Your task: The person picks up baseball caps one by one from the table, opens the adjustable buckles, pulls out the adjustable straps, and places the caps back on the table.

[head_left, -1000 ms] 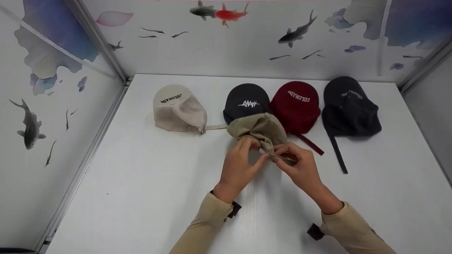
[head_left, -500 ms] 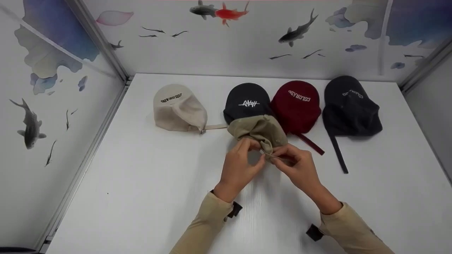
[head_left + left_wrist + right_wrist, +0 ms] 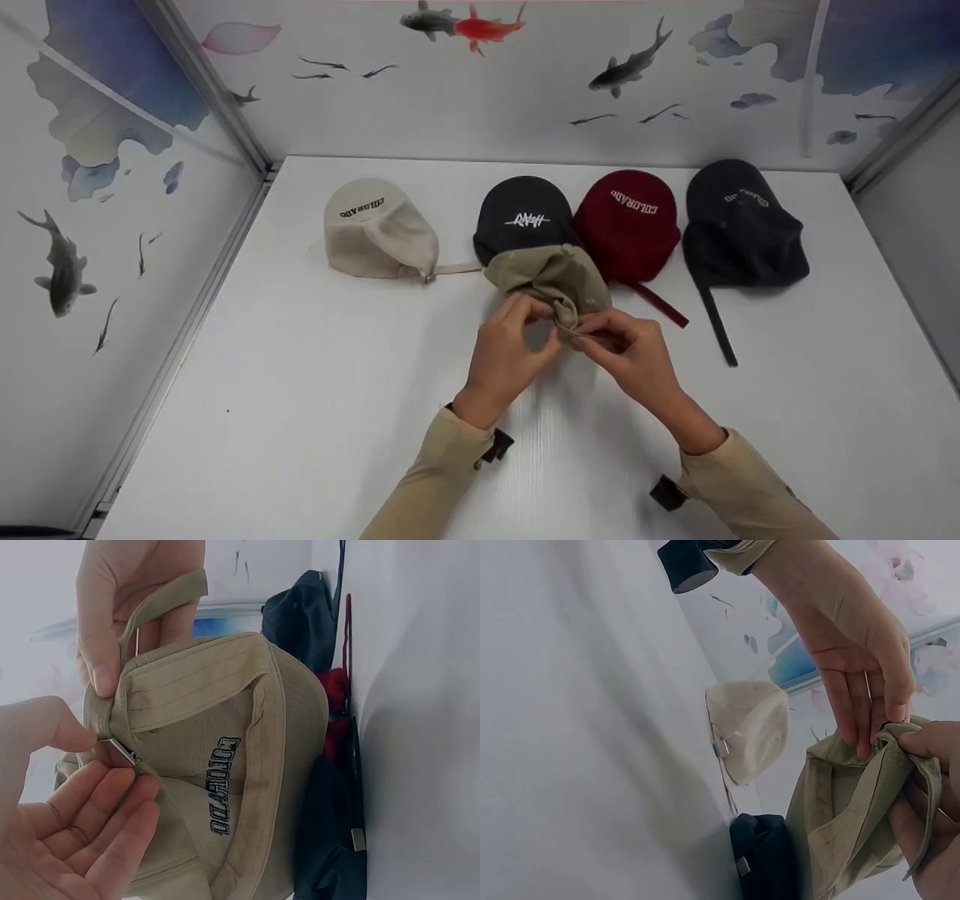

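A khaki baseball cap (image 3: 555,270) is held up off the table between both hands, its crown tipped away and its opening toward the person. The left hand (image 3: 506,356) pinches the back of the cap at the small metal buckle (image 3: 122,751), thumb on one side and fingers on the other. Between thumb and fingers the right hand (image 3: 634,346) grips the cap's adjusting strap (image 3: 166,598) close to that buckle. The strap's loose end loops back over the right fingers in the left wrist view. Dark lettering (image 3: 225,786) shows inside the cap.
Along the back of the white table (image 3: 300,420) lie a cream cap (image 3: 379,232), a black cap (image 3: 523,206), a dark red cap (image 3: 628,221) and a dark navy cap (image 3: 742,232). The khaki cap partly covers the black one. Printed panels enclose the back and sides.
Both hands stay at the cap's back. The left thumb has shifted slightly left, and the right fingertips have moved a little closer to the buckle along the strap.
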A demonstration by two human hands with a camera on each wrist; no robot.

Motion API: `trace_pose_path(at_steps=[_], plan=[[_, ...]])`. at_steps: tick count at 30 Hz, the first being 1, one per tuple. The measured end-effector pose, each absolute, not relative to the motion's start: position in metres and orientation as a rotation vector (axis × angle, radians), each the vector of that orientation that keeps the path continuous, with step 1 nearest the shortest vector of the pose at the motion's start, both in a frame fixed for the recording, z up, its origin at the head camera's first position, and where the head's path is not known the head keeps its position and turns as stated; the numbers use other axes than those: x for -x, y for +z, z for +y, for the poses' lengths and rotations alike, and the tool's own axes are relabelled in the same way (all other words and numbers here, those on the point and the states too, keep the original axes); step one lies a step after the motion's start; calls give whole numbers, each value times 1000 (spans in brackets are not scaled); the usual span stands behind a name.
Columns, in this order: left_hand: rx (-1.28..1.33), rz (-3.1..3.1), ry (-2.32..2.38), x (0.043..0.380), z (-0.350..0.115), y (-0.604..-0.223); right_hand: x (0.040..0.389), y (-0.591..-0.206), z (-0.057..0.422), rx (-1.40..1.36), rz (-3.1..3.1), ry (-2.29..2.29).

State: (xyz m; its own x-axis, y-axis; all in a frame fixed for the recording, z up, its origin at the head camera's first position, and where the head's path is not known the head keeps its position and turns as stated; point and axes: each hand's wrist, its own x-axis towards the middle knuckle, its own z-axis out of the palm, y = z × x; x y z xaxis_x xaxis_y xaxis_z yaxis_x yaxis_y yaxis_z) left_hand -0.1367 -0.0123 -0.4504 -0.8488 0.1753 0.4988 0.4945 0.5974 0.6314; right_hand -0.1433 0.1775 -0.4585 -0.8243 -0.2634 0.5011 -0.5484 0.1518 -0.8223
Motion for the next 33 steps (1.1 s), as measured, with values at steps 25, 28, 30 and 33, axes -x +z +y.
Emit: trace_pose_path(at_steps=[25, 28, 30, 33], plan=[[561, -2380, -1357, 137, -16, -450, 145, -450, 180, -598, -2420, 1834], [560, -2386, -1330, 136, -15, -451, 145, -448, 179, -588, -2434, 1789], [564, -2389, -1310, 135, -14, -452, 144, -448, 178, -571, -2431, 1783], [575, -2383, -1288, 134, -12, -453, 144, -447, 177, -544, -2426, 1792]])
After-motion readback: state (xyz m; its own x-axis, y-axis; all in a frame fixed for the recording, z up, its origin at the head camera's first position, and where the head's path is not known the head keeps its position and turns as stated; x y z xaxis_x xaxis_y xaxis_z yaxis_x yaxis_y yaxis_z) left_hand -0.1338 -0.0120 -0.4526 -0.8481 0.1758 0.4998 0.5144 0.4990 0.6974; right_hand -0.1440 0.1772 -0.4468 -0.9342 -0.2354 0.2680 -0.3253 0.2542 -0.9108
